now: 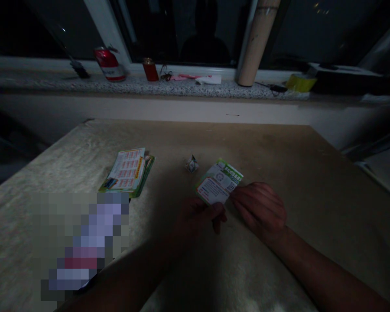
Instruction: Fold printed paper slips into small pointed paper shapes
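A printed card (219, 181) with a green border and rows of text is held over the table, tilted. My left hand (199, 216) grips its lower edge, thumb on top and fingers curled beneath. At the card's right edge, the fingers of my right hand (261, 208) are pressed together in a pinch on its corner. Just beyond the card, a small folded paper piece (191, 164) with pointed corners stands on the table. To the left lies a stack of printed leaflets (126, 171), white and green, slightly fanned.
A pixelated long object (94, 234) lies left of my left forearm on the table (263, 138). Along the speckled windowsill (133, 89) stand a red can (109, 65), a smaller red container (150, 70), a tall tube (257, 43) and a yellow item (300, 83).
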Demonstrator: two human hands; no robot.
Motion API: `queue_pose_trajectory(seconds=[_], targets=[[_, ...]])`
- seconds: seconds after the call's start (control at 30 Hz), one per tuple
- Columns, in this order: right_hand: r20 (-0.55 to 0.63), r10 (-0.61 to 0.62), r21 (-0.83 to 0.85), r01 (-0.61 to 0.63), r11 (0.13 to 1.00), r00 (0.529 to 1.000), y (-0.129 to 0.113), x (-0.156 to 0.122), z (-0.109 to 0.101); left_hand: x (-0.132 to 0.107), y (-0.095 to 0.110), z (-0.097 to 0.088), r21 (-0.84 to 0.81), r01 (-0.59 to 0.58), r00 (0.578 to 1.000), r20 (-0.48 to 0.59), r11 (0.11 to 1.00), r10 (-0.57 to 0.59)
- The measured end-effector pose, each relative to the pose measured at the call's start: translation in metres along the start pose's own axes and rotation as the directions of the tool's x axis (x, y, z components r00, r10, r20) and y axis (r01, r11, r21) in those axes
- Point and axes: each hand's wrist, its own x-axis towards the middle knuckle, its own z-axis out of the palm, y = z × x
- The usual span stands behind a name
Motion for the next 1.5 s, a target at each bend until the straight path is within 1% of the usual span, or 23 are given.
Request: queue_pose_trajectory(seconds=[0.2,0.27,0.33,0.37,0.4,0.47,0.53,0.63,0.67,0.7,0.8,0.9,1.03,1.1,1.23,1.3,1.4,1.5], targets=[[-0.052,-0.017,0.024,0.018,1.0,0.998,0.001,0.001,0.001,0.0,0.0,0.001,-0.055,0.051,0.996,0.077,0.997,-0.047],[-0.052,0.006,0.052,-0.004,0.999,0.999,0.001,0.002,0.0,0.001,0.0,-0.002,-0.066,0.039,0.991,0.132,0.997,-0.03],[-0.055,0.056,0.098,-0.051,0.994,0.997,0.001,0.001,-0.001,0.002,0.001,-0.009,-0.061,0.026,0.983,0.18,0.998,-0.015],[-0.066,0.092,0.124,-0.084,0.989,0.994,0.002,0.0,-0.002,0.004,0.001,-0.012,-0.04,0.034,0.982,0.189,0.999,-0.026],[-0.083,0.134,0.15,-0.121,0.981,0.987,0.002,-0.002,-0.003,0.005,0.002,-0.016,-0.031,0.019,0.987,0.158,0.999,-0.013],[-0.108,0.217,0.197,-0.193,0.961,0.97,0.004,-0.005,-0.004,0.007,0.004,-0.022,-0.035,-0.074,0.994,0.082,0.997,0.077],[-0.093,0.268,0.239,-0.239,0.941,0.959,0.004,-0.008,-0.006,0.007,0.007,-0.024,0.012,-0.143,0.989,0.046,0.99,0.142],[-0.045,0.27,0.31,-0.243,0.919,0.962,0.003,-0.009,-0.006,0.004,0.011,-0.02,0.151,-0.194,0.98,0.067,0.969,0.186],[-0.031,0.267,0.335,-0.241,0.911,0.963,0.003,-0.008,-0.006,0.002,0.012,-0.018,0.209,-0.195,0.979,0.093,0.958,0.179],[-0.016,0.269,0.358,-0.245,0.901,0.963,0.003,-0.008,-0.005,0.0,0.012,-0.017,0.247,-0.206,0.978,0.095,0.947,0.188],[0.019,0.307,0.408,-0.288,0.866,0.951,0.002,-0.006,-0.002,-0.002,0.01,-0.014,0.293,-0.225,0.974,0.096,0.929,0.205],[0.011,0.356,0.431,-0.326,0.842,0.934,0.001,-0.007,-0.001,-0.002,0.01,-0.014,0.309,-0.248,0.967,0.128,0.918,0.219],[0.005,0.39,0.435,-0.353,0.828,0.921,-0.001,-0.009,0.0,-0.002,0.015,-0.013,0.377,-0.328,0.942,0.204,0.866,0.268],[0.004,0.409,0.43,-0.371,0.823,0.912,-0.002,-0.011,0.0,-0.003,0.017,-0.012,0.411,-0.351,0.935,0.199,0.841,0.293],[-0.015,0.473,0.389,-0.43,0.814,0.881,-0.003,-0.015,0.0,-0.006,0.018,-0.009,0.524,-0.335,0.942,0.158,0.783,0.297],[-0.04,0.484,0.373,-0.436,0.819,0.874,-0.004,-0.016,0.0,-0.007,0.018,-0.007,0.565,-0.335,0.941,0.163,0.754,0.296],[-0.079,0.506,0.38,-0.443,0.812,0.859,-0.005,-0.017,0.0,-0.009,0.02,-0.004,0.593,-0.382,0.924,0.225,0.709,0.311],[-0.088,0.554,0.432,-0.47,0.77,0.828,-0.005,-0.018,0.0,-0.011,0.023,-0.005,0.573,-0.474,0.881,0.312,0.669,0.356]])
